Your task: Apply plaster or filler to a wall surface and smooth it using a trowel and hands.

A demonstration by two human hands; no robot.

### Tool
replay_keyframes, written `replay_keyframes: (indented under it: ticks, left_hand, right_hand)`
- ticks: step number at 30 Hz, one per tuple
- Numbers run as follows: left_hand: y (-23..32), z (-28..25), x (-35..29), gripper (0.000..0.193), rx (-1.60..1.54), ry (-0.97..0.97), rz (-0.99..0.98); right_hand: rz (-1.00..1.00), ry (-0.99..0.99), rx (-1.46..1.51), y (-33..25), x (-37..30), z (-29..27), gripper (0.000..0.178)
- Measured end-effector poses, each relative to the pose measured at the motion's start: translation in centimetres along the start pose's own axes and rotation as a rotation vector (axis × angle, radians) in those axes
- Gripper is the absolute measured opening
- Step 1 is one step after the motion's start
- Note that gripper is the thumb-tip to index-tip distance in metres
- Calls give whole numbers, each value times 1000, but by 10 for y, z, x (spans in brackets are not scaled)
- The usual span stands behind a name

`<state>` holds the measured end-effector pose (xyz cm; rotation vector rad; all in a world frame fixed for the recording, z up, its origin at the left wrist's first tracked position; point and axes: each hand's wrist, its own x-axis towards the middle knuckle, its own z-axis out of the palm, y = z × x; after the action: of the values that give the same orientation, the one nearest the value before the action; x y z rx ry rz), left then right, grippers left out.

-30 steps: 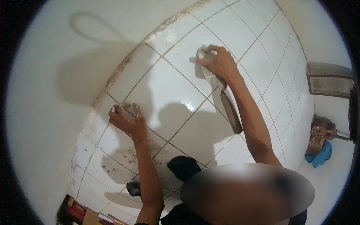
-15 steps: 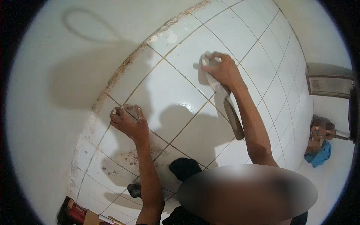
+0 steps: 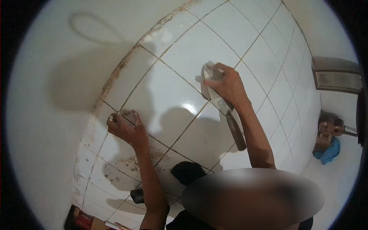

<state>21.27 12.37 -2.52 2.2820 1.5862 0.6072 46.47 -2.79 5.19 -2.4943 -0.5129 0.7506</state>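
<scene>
My right hand (image 3: 230,86) is over the white tiled floor with its fingers closed around the pale, smeared blade of a trowel (image 3: 220,104). The trowel's brownish-grey handle (image 3: 236,132) points back toward me beside my forearm. Whitish paste shows at the blade's far end, near my fingertips. To the left, my left hand (image 3: 128,130) hovers low over the tiles near the wall. Its fingers are bent and apart, spotted with white paste, and I see nothing held in them. Whether its fingertips touch the floor is hard to tell.
Along the left wall (image 3: 34,126) runs a crumbling brown edge (image 3: 122,69). Loose debris (image 3: 132,163) lies behind my left hand, close to my dark foot (image 3: 188,173). A box with red items (image 3: 86,220) sits at lower left. A blue bag (image 3: 330,151) lies far right.
My right hand has moved slightly nearer to me with the trowel. My left hand has shifted a little left and toward me. The view has tilted slightly.
</scene>
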Motion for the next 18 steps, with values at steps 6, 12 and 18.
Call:
replay_keyframes:
  ticks: [6, 12, 18]
  left_hand:
    - [-6, -3, 2, 26, 6, 6, 45]
    - [6, -7, 3, 24, -8, -8, 22]
    - [-6, 1, 2, 19, 0, 36, 101]
  right_hand:
    - [-39, 8, -31, 1, -27, 11, 61]
    - [29, 8, -54, 4, -12, -3, 71]
    - [-14, 45, -11, 13, -8, 2, 65]
